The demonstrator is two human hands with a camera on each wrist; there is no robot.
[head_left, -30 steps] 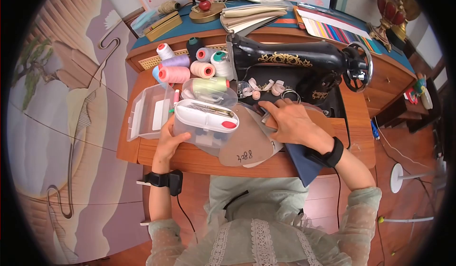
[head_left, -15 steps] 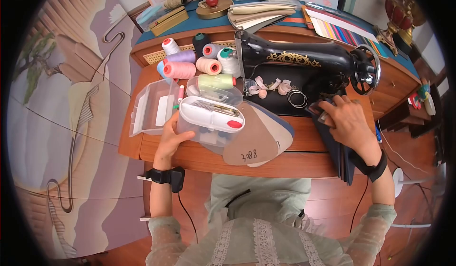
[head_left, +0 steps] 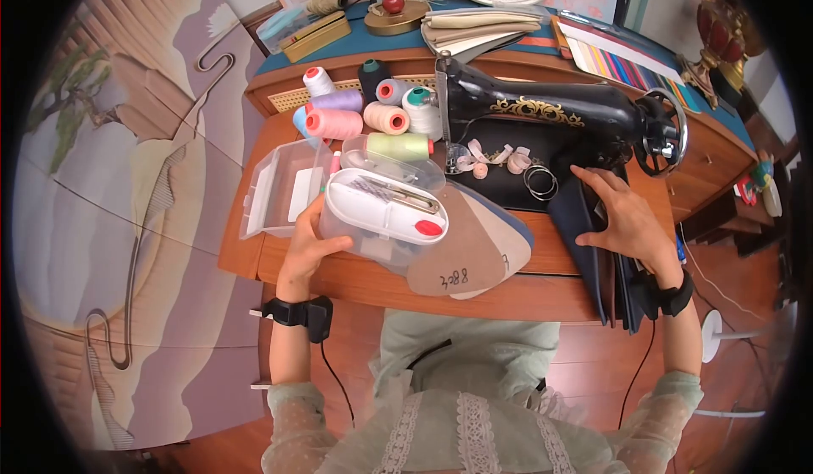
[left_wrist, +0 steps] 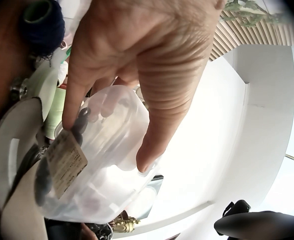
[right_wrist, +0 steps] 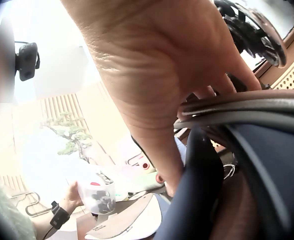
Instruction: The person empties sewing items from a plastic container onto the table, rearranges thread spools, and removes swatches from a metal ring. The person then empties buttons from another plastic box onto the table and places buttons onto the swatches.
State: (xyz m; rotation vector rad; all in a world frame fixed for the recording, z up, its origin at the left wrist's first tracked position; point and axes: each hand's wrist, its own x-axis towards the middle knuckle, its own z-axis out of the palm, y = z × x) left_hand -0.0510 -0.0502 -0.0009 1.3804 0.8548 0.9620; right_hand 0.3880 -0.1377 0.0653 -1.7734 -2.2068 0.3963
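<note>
In the head view my left hand (head_left: 305,245) grips a clear plastic box (head_left: 385,207) with a white lid and a red patch on it, thumb at the near side. The left wrist view shows a label on this box (left_wrist: 102,165) and dark items inside. My right hand (head_left: 628,220) is at the right of the table, thumb and fingers spread around a stack of navy sheets (head_left: 580,237) that hangs over the front edge. Seen from the right wrist, the thumb and fingers straddle the layered sheets (right_wrist: 272,145). Brown and pale flat pattern pieces (head_left: 457,250) with handwritten digits lie between the hands.
A black sewing machine (head_left: 542,101) stands at the back right. Several thread spools (head_left: 334,124) crowd the back left, beside an open clear case (head_left: 279,190). A pink ribbon-like strip (head_left: 517,161) and metal rings (head_left: 540,183) lie on the machine bed.
My right hand has carried the navy sheets from the pattern pieces to the right side of the table, and its fingers have since spread. The left hand keeps holding the box.
</note>
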